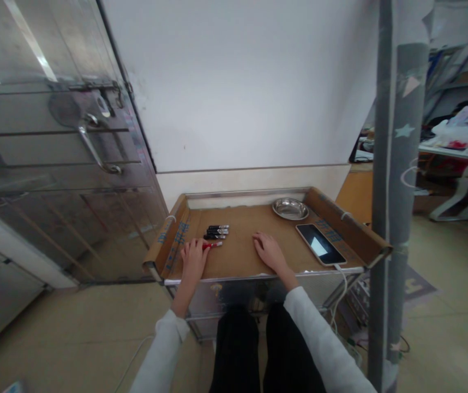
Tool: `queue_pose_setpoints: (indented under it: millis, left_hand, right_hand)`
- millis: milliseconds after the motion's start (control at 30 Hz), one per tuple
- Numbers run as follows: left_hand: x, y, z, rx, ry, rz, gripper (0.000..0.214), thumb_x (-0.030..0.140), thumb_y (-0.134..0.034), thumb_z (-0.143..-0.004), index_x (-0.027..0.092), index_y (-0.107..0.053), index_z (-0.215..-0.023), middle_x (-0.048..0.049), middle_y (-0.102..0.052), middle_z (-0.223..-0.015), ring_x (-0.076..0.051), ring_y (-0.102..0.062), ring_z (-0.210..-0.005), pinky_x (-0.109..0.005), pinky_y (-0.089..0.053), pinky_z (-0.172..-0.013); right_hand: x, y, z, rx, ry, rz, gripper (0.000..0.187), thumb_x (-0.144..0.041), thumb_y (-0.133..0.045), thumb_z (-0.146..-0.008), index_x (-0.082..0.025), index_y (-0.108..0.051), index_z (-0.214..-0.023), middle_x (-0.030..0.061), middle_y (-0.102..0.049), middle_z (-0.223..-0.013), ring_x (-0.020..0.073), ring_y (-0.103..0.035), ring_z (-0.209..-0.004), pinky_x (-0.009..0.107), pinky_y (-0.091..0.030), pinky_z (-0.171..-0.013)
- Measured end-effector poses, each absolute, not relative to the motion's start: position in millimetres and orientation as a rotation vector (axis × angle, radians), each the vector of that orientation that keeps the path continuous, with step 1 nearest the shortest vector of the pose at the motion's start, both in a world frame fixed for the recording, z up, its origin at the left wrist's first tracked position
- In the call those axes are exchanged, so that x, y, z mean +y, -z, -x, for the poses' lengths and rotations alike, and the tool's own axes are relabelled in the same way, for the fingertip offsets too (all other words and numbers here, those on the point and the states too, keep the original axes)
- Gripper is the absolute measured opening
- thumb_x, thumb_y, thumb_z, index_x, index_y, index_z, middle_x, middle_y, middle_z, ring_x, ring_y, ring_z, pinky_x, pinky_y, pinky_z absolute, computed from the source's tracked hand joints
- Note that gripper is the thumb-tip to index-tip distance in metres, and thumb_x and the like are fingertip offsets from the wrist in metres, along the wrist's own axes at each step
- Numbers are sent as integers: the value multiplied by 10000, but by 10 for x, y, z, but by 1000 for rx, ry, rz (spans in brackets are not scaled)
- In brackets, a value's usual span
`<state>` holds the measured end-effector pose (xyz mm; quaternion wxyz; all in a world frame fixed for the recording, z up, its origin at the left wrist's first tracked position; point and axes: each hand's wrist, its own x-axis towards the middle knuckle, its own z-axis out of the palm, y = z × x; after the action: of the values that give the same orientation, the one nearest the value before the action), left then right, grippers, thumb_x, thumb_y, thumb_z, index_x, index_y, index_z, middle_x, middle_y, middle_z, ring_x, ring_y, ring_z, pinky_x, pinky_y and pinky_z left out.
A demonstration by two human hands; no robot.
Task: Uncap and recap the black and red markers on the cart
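Left hand (195, 255) grasps the red pen (213, 245), tip poking out, nearside of the black pens (217, 232); right hand (269, 252), slack, lies palm-down right of them

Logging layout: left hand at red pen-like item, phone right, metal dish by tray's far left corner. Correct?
Wrong corner: the head view shows the metal dish by the far right one. Left hand at the red pen-like item, phone right: both stand.
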<state>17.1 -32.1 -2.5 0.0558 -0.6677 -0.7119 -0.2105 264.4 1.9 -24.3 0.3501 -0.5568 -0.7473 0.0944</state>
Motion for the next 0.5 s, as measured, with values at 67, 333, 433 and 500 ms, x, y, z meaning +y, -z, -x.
queue_pose_setpoints:
  millis: [67,333,433,500]
  left_hand:
    - [-350,22,-204,-2123,664,2124,152,311,-496,-875,222,-591,-953,-69,-593,-1019,-251,-527,-1003,-392,-396,-859]
    - [-81,-330,-828,-1614,1455,2592,133,237,-470,-895,212,-576,-971,-38,-608,-1004,-153,-585,-942,-291,-449,-868]
    - [59,-442,-1068,-1623,1879,2312,251,245,-518,-870,196,-529,-1116,-61,-617,-1032,-155,-599,-919,-305,-478,-840]
    - [111,-463,-1179,-1556,1891,2332,254,231,-496,-880,199,-533,-1129,-67,-623,-1067,-160,-592,-971,-316,-470,-879]
  right_hand:
    - [32,218,-2560,-1842,-386,1407,349,-329,-344,-914,-166,-638,-1006,133,-658,-1073,242,-570,-1052,429,-391,-971]
    - [279,74,-2168,-1217,-1221,964,326,-441,-458,-857,-179,-626,-951,75,-685,-944,163,-628,-782,316,-506,-743]
    - [379,63,-2147,-1051,-1440,827,242,-372,-515,-836,-173,-631,-910,70,-693,-874,158,-637,-762,306,-522,-739]
    - [403,76,-2147,-987,-1531,782,219,-335,-491,-854,-173,-632,-898,75,-697,-849,171,-645,-815,315,-534,-766]
